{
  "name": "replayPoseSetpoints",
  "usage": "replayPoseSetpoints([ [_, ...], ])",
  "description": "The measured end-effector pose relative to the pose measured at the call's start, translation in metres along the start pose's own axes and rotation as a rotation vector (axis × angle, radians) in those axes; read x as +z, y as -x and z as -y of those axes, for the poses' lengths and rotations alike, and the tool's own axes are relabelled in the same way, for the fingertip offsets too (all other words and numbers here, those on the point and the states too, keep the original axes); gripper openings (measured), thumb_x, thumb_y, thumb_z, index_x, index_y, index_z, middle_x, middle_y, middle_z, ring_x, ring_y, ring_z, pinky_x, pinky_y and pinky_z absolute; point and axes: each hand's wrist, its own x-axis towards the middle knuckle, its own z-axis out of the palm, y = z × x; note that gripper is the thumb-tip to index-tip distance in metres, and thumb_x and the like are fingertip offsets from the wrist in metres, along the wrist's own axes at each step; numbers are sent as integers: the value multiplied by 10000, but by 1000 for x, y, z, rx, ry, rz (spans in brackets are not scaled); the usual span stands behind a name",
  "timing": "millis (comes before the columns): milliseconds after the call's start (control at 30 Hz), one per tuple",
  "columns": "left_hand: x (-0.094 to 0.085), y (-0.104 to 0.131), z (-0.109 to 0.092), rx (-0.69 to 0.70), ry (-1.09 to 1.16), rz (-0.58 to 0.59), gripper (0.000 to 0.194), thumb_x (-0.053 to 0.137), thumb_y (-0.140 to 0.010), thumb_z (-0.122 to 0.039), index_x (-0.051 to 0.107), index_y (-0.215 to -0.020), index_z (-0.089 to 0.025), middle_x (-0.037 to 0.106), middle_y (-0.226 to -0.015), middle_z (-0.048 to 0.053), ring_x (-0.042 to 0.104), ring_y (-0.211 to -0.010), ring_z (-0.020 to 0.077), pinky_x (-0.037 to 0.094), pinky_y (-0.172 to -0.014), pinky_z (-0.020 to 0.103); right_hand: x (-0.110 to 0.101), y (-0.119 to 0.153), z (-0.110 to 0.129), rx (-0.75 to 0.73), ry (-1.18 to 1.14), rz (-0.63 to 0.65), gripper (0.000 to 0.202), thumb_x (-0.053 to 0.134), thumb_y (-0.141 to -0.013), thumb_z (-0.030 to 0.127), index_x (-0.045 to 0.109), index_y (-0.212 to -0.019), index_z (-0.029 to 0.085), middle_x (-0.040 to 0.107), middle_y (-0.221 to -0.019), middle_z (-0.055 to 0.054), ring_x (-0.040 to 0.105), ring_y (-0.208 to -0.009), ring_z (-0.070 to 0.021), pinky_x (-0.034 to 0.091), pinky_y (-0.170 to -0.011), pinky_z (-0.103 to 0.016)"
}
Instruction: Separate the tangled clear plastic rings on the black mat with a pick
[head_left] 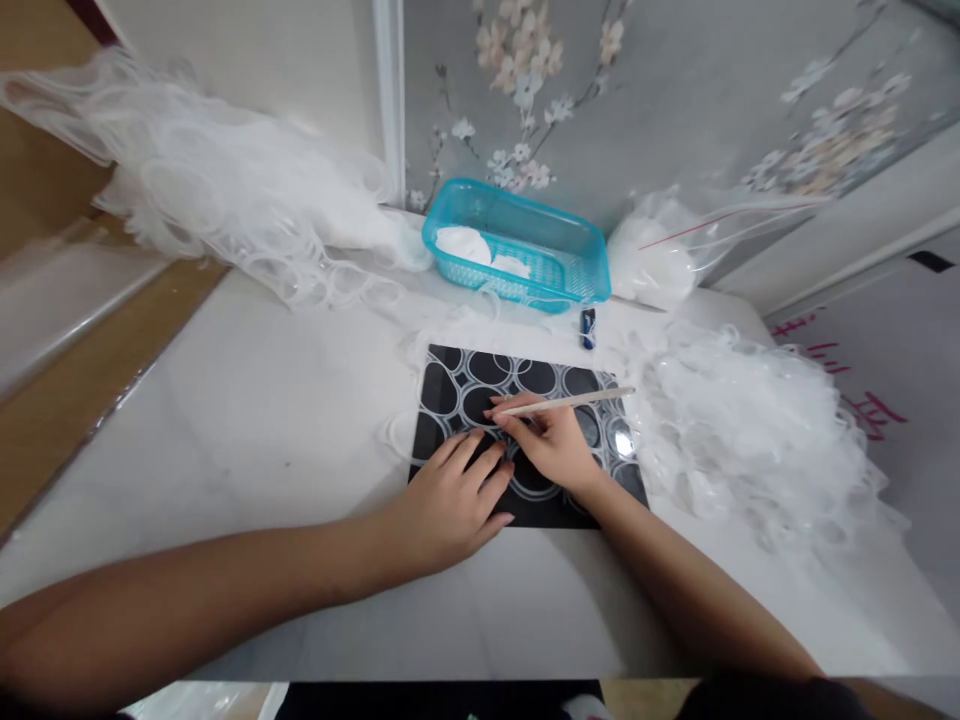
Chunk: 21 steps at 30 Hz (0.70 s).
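Note:
A black sheet (551, 515) lies on the table, with pale rings (491, 368) laid out across it. My left hand (461, 492) rests on the sheet's left part, fingers spread and holding nothing. A thin white stick (592, 397) is pinched like a pen in my right hand (551, 445). Its lower end points down at a ring near the sheet's middle, close to my left fingertips. Whether the tip touches the ring I cannot tell. My hands hide some of the rings.
Behind the sheet stands a blue plastic basket (517, 205) with white pieces inside. Heaps of clear rings lie at the left (225, 190) and right (757, 430). A small dark blue object (588, 328) and a clear zip bag (660, 250) sit near the wall.

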Motion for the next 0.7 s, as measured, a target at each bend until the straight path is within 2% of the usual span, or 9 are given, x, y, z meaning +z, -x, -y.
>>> replayPoseSetpoints([
  [200,1,-1,1,58,-109,-38,511,500,-938,-465,573,-1262,-75,624,-1245,176,538,-1183,350,356,-1029,476,4,2,1,2,14,43,107,607,-881,219,713,-874,235,757,-920,-41,692,-1003,-226,537,-929,-418],
  [333,-1,-3,2,62,-98,-22,510,501,-937,-470,576,-1261,-84,624,-1241,176,546,-1164,346,355,-1016,479,4,1,2,-6,58,22,109,603,-887,227,712,-887,230,759,-918,-45,695,-986,-225,546,-914,-413],
  [433,-4,-3,3,50,-77,14,511,501,-938,-470,566,-1268,-86,610,-1251,191,535,-1172,350,360,-987,478,3,1,3,-65,170,27,140,575,-900,198,711,-916,223,766,-957,-47,685,-1029,-230,550,-928,-422],
  [500,-6,-4,3,18,-41,39,482,503,-937,-470,578,-1242,-105,612,-1249,179,521,-1182,346,361,-967,475,3,4,3,-137,265,55,183,540,-914,167,709,-948,228,766,-993,-39,667,-1088,-229,554,-939,-413],
  [700,-13,-12,7,-167,252,49,274,600,-891,-397,638,-1085,-206,698,-1135,43,540,-1172,274,312,-950,458,3,12,-5,-310,468,185,246,530,-912,152,682,-1093,220,759,-1036,-54,635,-1163,-238,584,-879,-357],
])
